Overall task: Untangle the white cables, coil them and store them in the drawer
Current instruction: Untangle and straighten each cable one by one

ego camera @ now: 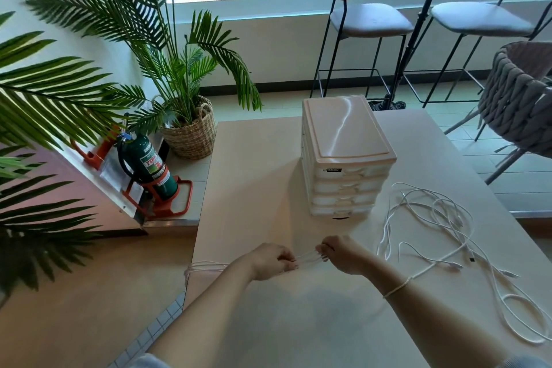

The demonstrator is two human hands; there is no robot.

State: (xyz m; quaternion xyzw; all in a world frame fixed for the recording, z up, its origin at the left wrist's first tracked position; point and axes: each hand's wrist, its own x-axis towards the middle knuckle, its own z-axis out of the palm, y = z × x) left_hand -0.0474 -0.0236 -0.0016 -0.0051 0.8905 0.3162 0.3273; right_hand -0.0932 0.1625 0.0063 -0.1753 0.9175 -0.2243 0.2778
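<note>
My left hand (273, 261) and my right hand (343, 252) sit close together over the light table (254, 188), each gripping one end of a short bundle of white cable strands (307, 258) stretched between them. More of that cable trails left from my left hand and loops over the table's left edge (203, 266). A loose tangle of several white cables (442, 236) lies on the table to the right. A white plastic drawer unit (343, 158) with stacked drawers, all closed, stands beyond my hands.
A green fire extinguisher (146, 164) on an orange stand and potted palms (185, 92) stand on the floor to the left. Bar stools (370, 24) and a woven grey chair (519, 98) are behind and to the right of the table.
</note>
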